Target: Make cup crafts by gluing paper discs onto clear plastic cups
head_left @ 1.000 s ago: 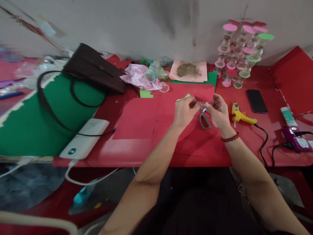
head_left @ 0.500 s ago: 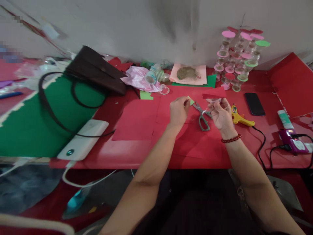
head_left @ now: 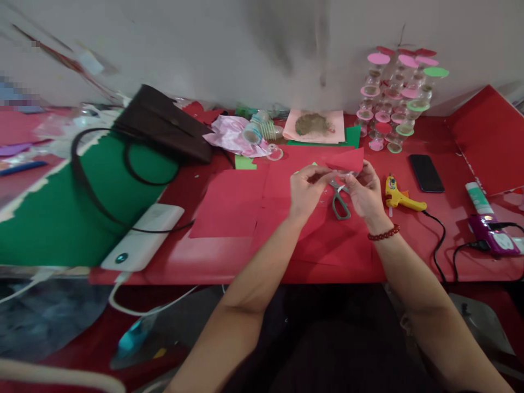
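Note:
A small piece of red paper (head_left: pixel 349 159) is held up over the table, with something small and clear, perhaps plastic, under its lower edge. My right hand (head_left: pixel 365 192), a red bead bracelet (head_left: pixel 383 233) at its wrist, grips the paper from the right. From the left, my left hand (head_left: pixel 307 191) pinches the lower left of the same piece. Fingertips of both hands nearly meet there, and they partly hide what lies between them. Grey-handled scissors (head_left: pixel 340 207) lie just below, on large red paper sheets (head_left: pixel 286 185). A light green scrap shows behind my left hand.
A yellow glue gun (head_left: pixel 403 200) with a cord lies right of my hands, near a phone (head_left: pixel 426 173). Stacked clear cups with coloured discs (head_left: pixel 382 117) stand at the back right. At left are a dark bag (head_left: pixel 164 123) and a white power bank (head_left: pixel 143 237).
My left hand has moved right, away from the green scrap, to the red paper. My right hand has shifted slightly left, and the paper is now tilted. The scissors stay put.

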The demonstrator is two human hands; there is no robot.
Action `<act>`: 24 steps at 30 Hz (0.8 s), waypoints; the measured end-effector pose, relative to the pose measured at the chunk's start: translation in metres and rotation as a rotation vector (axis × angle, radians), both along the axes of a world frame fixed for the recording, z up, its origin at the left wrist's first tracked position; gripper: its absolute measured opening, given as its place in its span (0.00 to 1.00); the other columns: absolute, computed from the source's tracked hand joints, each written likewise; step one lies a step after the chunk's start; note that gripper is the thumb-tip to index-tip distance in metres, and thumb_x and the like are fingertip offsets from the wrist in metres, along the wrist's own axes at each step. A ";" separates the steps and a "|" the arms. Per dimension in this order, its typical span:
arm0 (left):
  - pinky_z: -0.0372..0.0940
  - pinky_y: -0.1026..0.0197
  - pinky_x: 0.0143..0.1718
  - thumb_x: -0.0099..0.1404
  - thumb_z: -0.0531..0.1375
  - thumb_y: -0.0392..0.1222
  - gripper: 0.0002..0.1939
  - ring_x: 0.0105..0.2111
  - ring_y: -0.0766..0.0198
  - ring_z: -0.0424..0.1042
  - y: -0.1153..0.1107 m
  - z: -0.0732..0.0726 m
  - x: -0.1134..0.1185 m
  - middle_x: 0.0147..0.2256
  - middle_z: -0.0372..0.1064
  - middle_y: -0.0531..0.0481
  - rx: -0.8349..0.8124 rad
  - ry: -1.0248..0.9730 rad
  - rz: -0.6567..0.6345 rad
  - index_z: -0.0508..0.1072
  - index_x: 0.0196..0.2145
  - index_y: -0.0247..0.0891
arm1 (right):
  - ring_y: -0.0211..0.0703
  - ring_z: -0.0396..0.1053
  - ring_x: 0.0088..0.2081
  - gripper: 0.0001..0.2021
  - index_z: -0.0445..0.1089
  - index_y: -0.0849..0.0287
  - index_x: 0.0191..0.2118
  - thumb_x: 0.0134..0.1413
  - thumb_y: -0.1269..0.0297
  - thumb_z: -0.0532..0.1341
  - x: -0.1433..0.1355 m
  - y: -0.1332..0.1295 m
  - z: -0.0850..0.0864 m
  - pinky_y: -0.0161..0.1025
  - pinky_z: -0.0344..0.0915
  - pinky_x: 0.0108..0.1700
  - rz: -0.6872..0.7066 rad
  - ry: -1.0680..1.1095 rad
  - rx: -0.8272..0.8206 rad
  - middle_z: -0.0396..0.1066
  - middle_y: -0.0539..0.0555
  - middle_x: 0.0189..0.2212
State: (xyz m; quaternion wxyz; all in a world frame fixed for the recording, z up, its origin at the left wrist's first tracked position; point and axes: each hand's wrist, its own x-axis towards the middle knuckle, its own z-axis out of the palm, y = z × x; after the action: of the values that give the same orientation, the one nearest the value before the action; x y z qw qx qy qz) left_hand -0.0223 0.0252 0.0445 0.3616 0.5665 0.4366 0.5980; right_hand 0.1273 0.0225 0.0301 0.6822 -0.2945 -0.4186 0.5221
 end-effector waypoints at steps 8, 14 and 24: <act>0.69 0.60 0.35 0.64 0.65 0.34 0.06 0.30 0.64 0.73 0.004 -0.008 -0.002 0.29 0.76 0.51 0.138 0.176 0.066 0.76 0.29 0.40 | 0.38 0.79 0.40 0.23 0.76 0.45 0.44 0.42 0.56 0.81 -0.006 -0.003 -0.005 0.41 0.79 0.53 0.042 -0.006 -0.001 0.79 0.44 0.39; 0.70 0.59 0.42 0.69 0.58 0.33 0.06 0.36 0.62 0.75 0.011 -0.020 -0.007 0.33 0.75 0.49 0.296 0.329 0.292 0.71 0.33 0.42 | 0.39 0.80 0.40 0.17 0.73 0.49 0.36 0.46 0.55 0.80 -0.003 -0.003 -0.005 0.37 0.79 0.45 -0.020 0.088 -0.048 0.77 0.44 0.32; 0.72 0.53 0.51 0.64 0.68 0.41 0.14 0.52 0.55 0.77 0.032 -0.033 -0.018 0.50 0.79 0.43 0.179 0.216 0.171 0.79 0.48 0.43 | 0.38 0.80 0.40 0.18 0.74 0.49 0.35 0.45 0.53 0.80 -0.001 0.000 -0.005 0.36 0.78 0.45 0.025 0.172 -0.027 0.76 0.43 0.32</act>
State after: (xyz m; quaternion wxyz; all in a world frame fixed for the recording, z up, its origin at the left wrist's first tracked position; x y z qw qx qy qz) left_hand -0.0403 0.0574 0.0120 0.2085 0.6183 0.4645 0.5987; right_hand 0.1263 0.0230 0.0247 0.7051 -0.2524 -0.3552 0.5594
